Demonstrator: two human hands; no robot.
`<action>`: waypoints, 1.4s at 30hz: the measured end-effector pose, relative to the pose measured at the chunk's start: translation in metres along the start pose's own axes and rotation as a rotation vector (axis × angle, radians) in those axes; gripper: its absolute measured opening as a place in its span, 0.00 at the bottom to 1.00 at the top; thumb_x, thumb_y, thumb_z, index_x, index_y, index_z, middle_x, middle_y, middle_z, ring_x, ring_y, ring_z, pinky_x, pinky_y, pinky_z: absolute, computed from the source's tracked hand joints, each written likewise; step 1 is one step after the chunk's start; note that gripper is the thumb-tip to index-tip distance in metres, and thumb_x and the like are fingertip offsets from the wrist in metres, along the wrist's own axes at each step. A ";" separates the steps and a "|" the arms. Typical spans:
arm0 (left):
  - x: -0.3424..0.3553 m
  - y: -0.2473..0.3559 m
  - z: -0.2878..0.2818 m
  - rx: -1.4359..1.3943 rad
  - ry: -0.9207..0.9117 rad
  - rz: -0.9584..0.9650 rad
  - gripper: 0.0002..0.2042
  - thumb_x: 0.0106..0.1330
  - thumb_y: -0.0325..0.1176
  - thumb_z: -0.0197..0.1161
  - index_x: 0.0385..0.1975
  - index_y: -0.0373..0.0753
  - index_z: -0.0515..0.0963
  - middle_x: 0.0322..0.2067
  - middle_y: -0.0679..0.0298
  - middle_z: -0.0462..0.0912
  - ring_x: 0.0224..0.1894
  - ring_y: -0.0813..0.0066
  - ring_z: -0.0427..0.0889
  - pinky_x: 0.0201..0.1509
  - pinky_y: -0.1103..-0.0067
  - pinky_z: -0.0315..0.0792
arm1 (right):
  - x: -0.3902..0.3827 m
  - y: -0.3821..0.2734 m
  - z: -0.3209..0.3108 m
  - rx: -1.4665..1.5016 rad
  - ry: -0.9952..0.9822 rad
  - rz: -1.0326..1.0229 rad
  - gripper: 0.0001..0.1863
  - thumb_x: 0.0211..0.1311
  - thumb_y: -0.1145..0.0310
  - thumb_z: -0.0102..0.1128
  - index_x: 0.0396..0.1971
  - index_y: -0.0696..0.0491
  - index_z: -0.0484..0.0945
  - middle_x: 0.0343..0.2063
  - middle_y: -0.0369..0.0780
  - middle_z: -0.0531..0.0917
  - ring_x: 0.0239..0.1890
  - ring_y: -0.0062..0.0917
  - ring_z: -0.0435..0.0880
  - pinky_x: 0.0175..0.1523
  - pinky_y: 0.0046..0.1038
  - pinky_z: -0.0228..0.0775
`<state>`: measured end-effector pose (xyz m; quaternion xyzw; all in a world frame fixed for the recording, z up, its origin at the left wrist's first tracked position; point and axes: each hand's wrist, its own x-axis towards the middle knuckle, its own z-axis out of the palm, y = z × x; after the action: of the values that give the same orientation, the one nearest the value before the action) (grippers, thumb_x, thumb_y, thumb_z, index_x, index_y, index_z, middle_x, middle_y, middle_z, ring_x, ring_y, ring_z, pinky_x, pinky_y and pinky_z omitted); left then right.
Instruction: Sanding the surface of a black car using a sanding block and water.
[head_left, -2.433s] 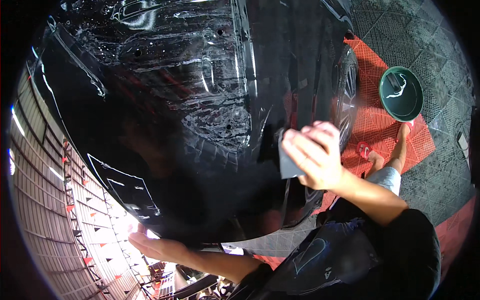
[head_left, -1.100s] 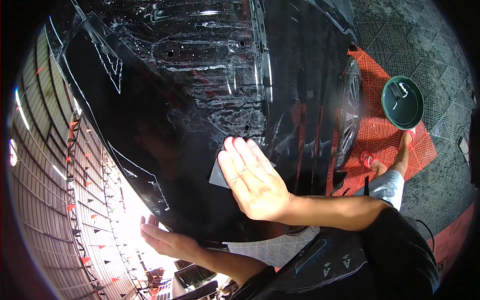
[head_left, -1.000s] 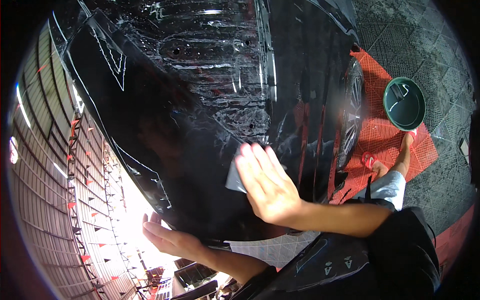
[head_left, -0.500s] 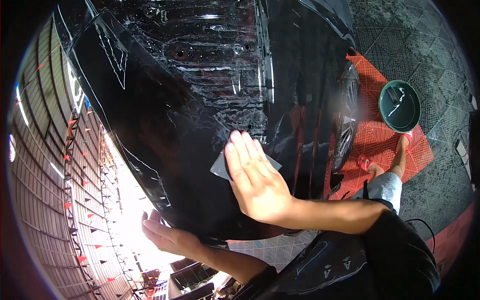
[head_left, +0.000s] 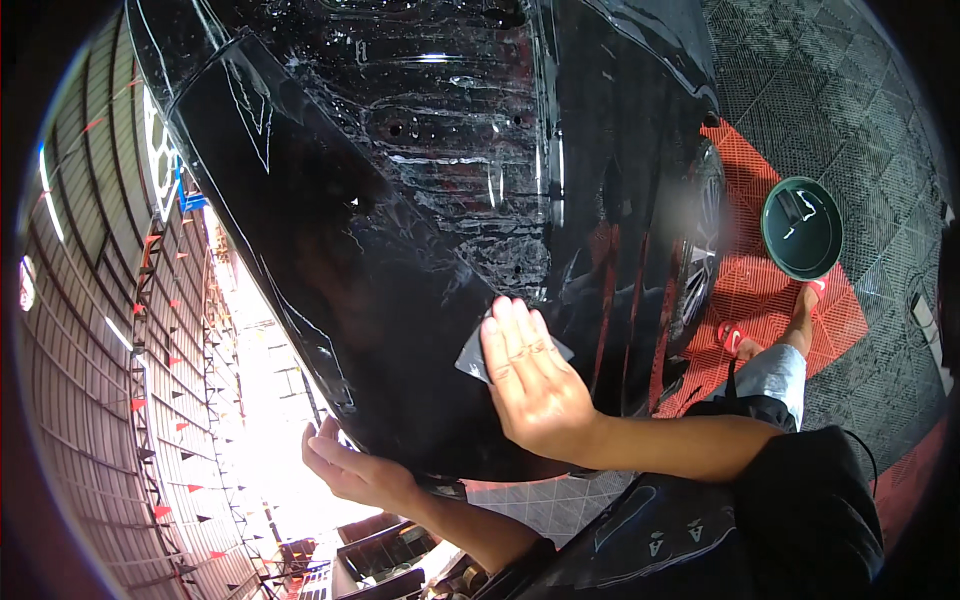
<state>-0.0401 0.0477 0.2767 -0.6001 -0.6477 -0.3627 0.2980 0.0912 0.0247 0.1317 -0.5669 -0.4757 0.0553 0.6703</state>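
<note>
My right hand (head_left: 535,385) lies flat, fingers together, on a glossy black car body panel (head_left: 400,390). Pressed beneath it is a thin grey square sheet (head_left: 474,358), which looks like sandpaper; its corners stick out on both sides of the fingers, and the rest is hidden. Beyond the fingertips, a ribbed stretch of the panel (head_left: 450,210) is wet and streaked with whitish liquid. My left hand (head_left: 355,470) is beside the panel's near left edge, fingers loosely curved and nothing visible in them. Whether it touches the edge I cannot tell.
A round dark green basin (head_left: 802,228) with water and a dark block stands on red floor mats (head_left: 745,190), close to a car wheel (head_left: 697,235). A leg with a red sandal (head_left: 735,338) is below it. Grey grid tiles (head_left: 880,330) cover the floor at right.
My right hand and the sheet have slid slightly toward me over the panel. The whole view has shifted a little; my left hand keeps its place by the edge.
</note>
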 end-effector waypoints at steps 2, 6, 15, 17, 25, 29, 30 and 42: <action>0.000 0.006 0.000 -0.021 -0.012 -0.010 0.28 0.81 0.50 0.40 0.55 0.29 0.75 0.46 0.45 0.86 0.50 0.54 0.85 0.56 0.64 0.77 | 0.025 -0.003 -0.001 0.086 0.005 0.002 0.29 0.60 0.75 0.55 0.61 0.75 0.69 0.63 0.66 0.72 0.67 0.55 0.74 0.71 0.48 0.66; -0.001 0.003 0.005 -0.147 0.001 -0.032 0.28 0.82 0.49 0.40 0.55 0.26 0.75 0.46 0.43 0.86 0.49 0.54 0.86 0.58 0.64 0.78 | 0.044 0.001 -0.002 0.103 0.014 -0.004 0.29 0.62 0.76 0.54 0.61 0.76 0.68 0.62 0.67 0.72 0.67 0.57 0.73 0.72 0.49 0.66; -0.004 0.010 0.005 -0.153 0.011 -0.035 0.27 0.82 0.47 0.40 0.54 0.25 0.75 0.45 0.42 0.85 0.50 0.53 0.85 0.58 0.65 0.78 | 0.072 -0.004 -0.004 0.125 0.037 0.004 0.28 0.64 0.78 0.50 0.62 0.77 0.66 0.63 0.67 0.71 0.66 0.58 0.74 0.72 0.46 0.67; -0.005 0.011 -0.001 -0.054 -0.023 -0.025 0.27 0.82 0.47 0.40 0.52 0.24 0.75 0.45 0.42 0.86 0.50 0.53 0.85 0.58 0.64 0.78 | 0.046 -0.014 -0.007 0.139 0.009 0.081 0.25 0.66 0.78 0.53 0.59 0.78 0.69 0.60 0.66 0.74 0.65 0.57 0.75 0.70 0.46 0.70; -0.006 0.007 0.002 -0.120 -0.029 -0.008 0.26 0.81 0.45 0.42 0.52 0.23 0.75 0.45 0.42 0.85 0.50 0.52 0.86 0.58 0.64 0.78 | 0.087 -0.007 -0.009 0.181 0.056 0.010 0.28 0.65 0.77 0.54 0.62 0.78 0.65 0.64 0.68 0.69 0.68 0.58 0.72 0.72 0.47 0.66; -0.006 0.006 0.001 -0.131 -0.041 -0.017 0.24 0.82 0.43 0.43 0.53 0.22 0.75 0.45 0.42 0.85 0.50 0.53 0.85 0.59 0.66 0.77 | 0.069 -0.019 -0.007 0.178 0.014 0.066 0.29 0.66 0.77 0.53 0.63 0.78 0.63 0.64 0.69 0.68 0.69 0.60 0.69 0.73 0.48 0.64; -0.005 0.003 0.000 -0.143 -0.032 -0.023 0.24 0.81 0.42 0.44 0.53 0.22 0.75 0.45 0.42 0.85 0.50 0.53 0.85 0.59 0.66 0.77 | 0.086 -0.022 -0.003 0.212 0.040 0.048 0.29 0.66 0.77 0.52 0.63 0.79 0.63 0.64 0.70 0.67 0.69 0.61 0.69 0.74 0.48 0.63; -0.006 0.001 0.005 -0.205 -0.004 -0.004 0.20 0.80 0.38 0.47 0.52 0.24 0.77 0.44 0.46 0.86 0.46 0.56 0.86 0.56 0.66 0.77 | 0.162 -0.017 -0.008 0.126 0.051 -0.057 0.31 0.64 0.80 0.56 0.63 0.81 0.60 0.64 0.72 0.65 0.68 0.65 0.68 0.75 0.50 0.61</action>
<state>-0.0380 0.0486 0.2691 -0.6269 -0.6090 -0.4264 0.2332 0.1770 0.1122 0.2394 -0.5109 -0.4699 0.0515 0.7180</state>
